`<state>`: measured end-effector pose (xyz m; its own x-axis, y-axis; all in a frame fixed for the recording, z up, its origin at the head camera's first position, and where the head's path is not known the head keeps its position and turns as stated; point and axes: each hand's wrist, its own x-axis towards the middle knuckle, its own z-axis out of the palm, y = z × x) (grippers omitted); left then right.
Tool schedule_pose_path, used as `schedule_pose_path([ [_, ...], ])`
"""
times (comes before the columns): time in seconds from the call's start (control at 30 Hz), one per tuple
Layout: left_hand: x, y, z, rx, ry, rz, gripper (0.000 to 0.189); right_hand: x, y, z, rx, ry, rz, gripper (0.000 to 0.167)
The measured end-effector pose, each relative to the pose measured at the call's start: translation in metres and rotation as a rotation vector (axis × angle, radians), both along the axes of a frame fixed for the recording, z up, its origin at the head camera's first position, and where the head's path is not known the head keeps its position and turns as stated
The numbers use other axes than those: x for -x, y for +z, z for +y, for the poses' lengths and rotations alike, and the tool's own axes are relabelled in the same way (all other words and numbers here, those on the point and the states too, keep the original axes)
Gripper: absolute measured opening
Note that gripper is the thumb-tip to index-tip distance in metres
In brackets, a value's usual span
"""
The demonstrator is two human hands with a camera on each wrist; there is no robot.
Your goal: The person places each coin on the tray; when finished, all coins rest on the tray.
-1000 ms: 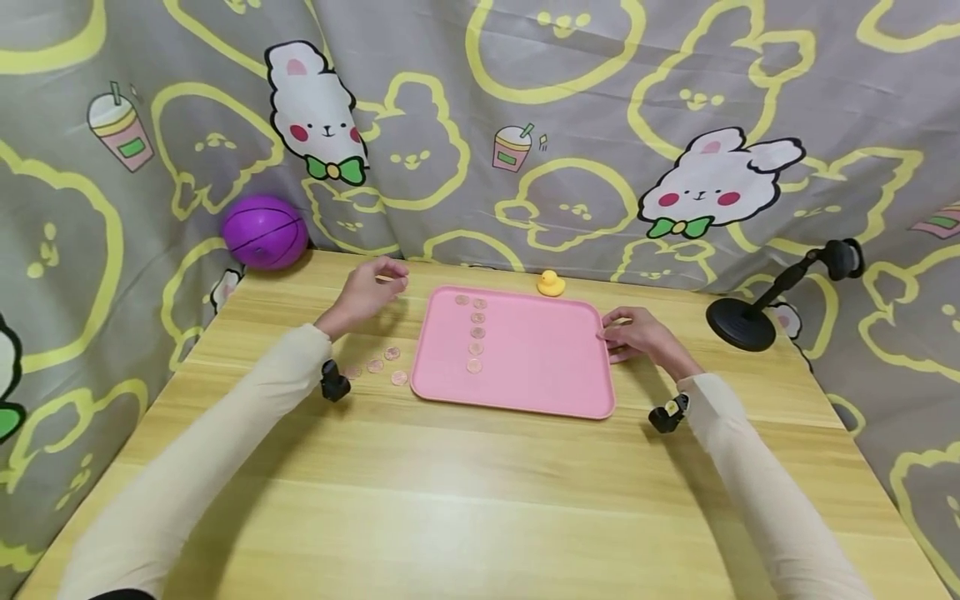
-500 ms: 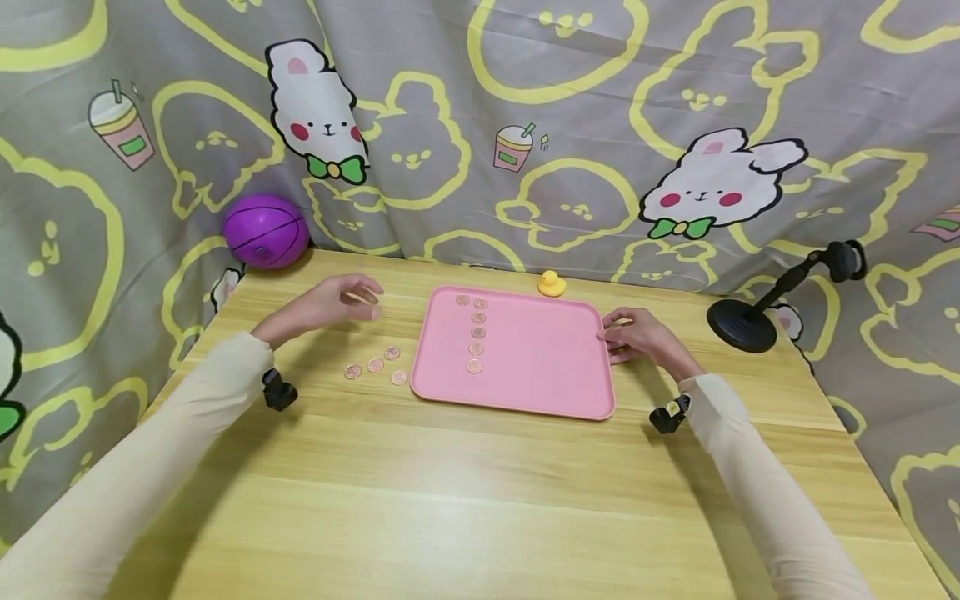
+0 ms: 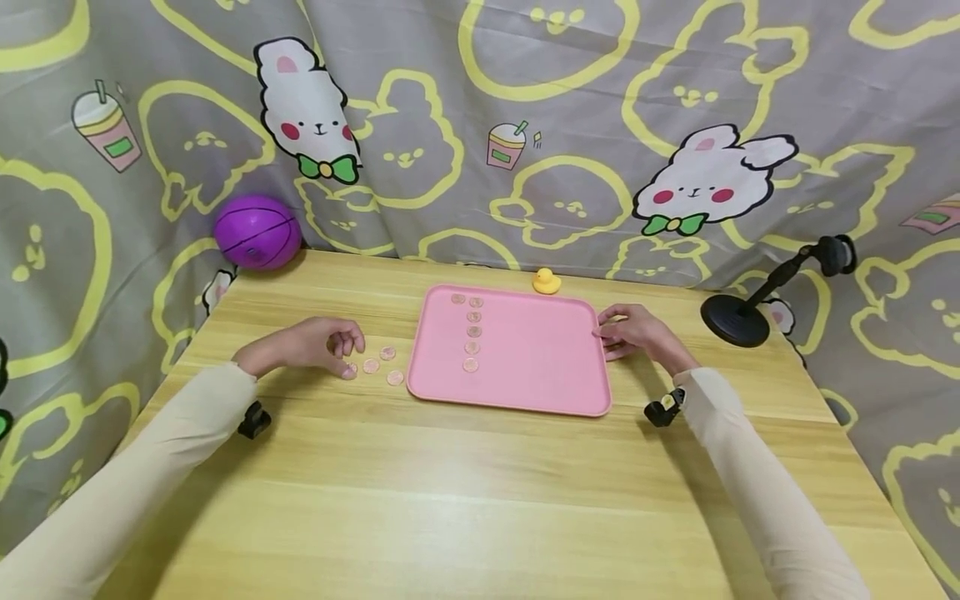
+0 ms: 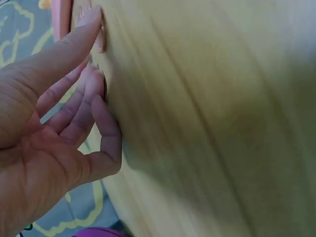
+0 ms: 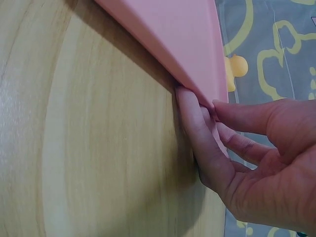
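My left hand [image 3: 309,342] is low over the table, left of the tray. Its thumb and fingers stand apart around a copper-coloured coin [image 3: 352,367], which the thumb tip partly covers. Beside it lie a few loose coins [image 3: 387,353]; the left wrist view shows them edge-on past the thumb [image 4: 74,47]. At the other side, my right hand [image 3: 633,329] pinches the right rim of a pink tray [image 3: 543,358]. The right wrist view has the thumb on top of the rim and fingers beneath. Several coins [image 3: 473,332] lie on the tray's left part, most in a column.
A yellow rubber duck [image 3: 546,282] sits behind the tray. The back left corner holds a purple ball [image 3: 257,232]. To the back right stands a black stand [image 3: 738,319] with a tilted arm. A patterned curtain [image 3: 420,125] closes off the wooden table's [image 3: 450,500] back.
My left hand has drawn back from near the tray's upper left, moved left, then come down to the loose coins. The right hand keeps its hold on the tray rim.
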<state>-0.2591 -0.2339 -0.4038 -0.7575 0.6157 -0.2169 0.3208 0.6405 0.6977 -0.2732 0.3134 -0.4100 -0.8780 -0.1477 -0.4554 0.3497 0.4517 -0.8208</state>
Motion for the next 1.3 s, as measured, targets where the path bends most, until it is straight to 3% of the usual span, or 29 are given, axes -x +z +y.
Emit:
schedule_pose_path([
  [0.2, 0.004, 0.003, 0.003, 0.03, 0.069, 0.051, 0.022, -0.001, 0.0, -0.002, -0.012, 0.005, 0.018, 0.039],
  [0.4, -0.001, -0.001, 0.001, 0.077, 0.141, 0.121, 0.017, -0.001, 0.0, -0.003, -0.017, 0.022, 0.027, 0.037],
  [0.6, 0.0, -0.002, 0.001, 0.079, 0.183, 0.086, 0.017, -0.001, -0.002, -0.002, -0.013, 0.01, 0.033, 0.034],
  [0.83, 0.012, 0.009, 0.011, -0.074, 0.253, 0.029, 0.007, -0.001, -0.002, -0.003, 0.001, 0.004, 0.038, 0.031],
  [1.07, 0.025, 0.018, 0.04, -0.332, 0.395, -0.152, 0.025, -0.001, -0.002, -0.005, 0.02, 0.014, 0.038, 0.035],
  [1.3, 0.034, 0.019, 0.074, -0.397, 0.483, -0.178, 0.026, -0.002, -0.002, -0.002, 0.019, 0.016, 0.051, 0.034],
])
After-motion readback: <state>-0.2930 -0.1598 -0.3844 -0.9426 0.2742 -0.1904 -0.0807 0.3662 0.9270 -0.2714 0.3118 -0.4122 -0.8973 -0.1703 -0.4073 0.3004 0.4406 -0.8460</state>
